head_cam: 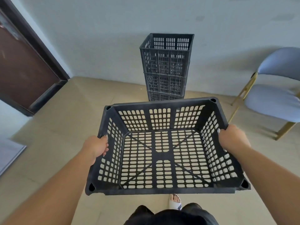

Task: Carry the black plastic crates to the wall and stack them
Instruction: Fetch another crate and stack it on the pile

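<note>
Head view: the carried crate (163, 155) fills the lower centre of the frame, open side up and empty. Its long axis runs left to right across the frame.

The left hand (97, 147) grips the left short-side rim, fingers curled over the edge into the crate. The right hand (232, 138) grips the right short-side rim the same way.

The stack of crates (166, 67) stands in the upper centre of the frame, against the wall (113, 30). It lies straight ahead of the fingers, beyond the carried crate's far rim and well apart from it. The right hand sits slightly higher in the frame, so it is judged marginally nearer the stack.

The coming move calls for a forward carry, then a lift above the stack's top rim. Whether the long axes already match cannot be told.

No brand, label or readable writing shows on any crate.
</note>
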